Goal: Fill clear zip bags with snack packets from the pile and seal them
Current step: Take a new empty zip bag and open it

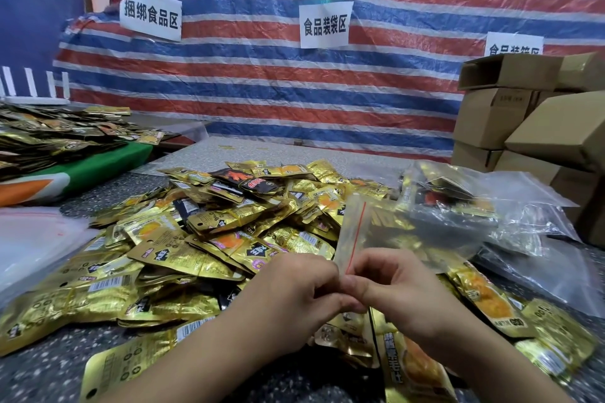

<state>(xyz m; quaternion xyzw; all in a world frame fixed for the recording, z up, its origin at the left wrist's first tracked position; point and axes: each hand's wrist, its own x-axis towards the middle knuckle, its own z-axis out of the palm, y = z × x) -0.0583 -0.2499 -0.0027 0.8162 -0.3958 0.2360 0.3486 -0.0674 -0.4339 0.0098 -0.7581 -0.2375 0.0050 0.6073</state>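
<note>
A clear zip bag (402, 232) with a red seal line holds gold snack packets and lies tilted over the pile. My left hand (294, 288) and my right hand (396, 285) meet at the bag's near corner, and both pinch its zip strip there. The pile of gold and black snack packets (212, 232) spreads across the speckled table (49, 376) in front of and under my hands.
Filled clear bags (474, 199) lie heaped at the right. Cardboard boxes (510, 114) stack at the far right. Empty clear bags (36, 239) lie at the left. More packets (49, 134) cover a side table. A striped tarp (294, 82) hangs behind.
</note>
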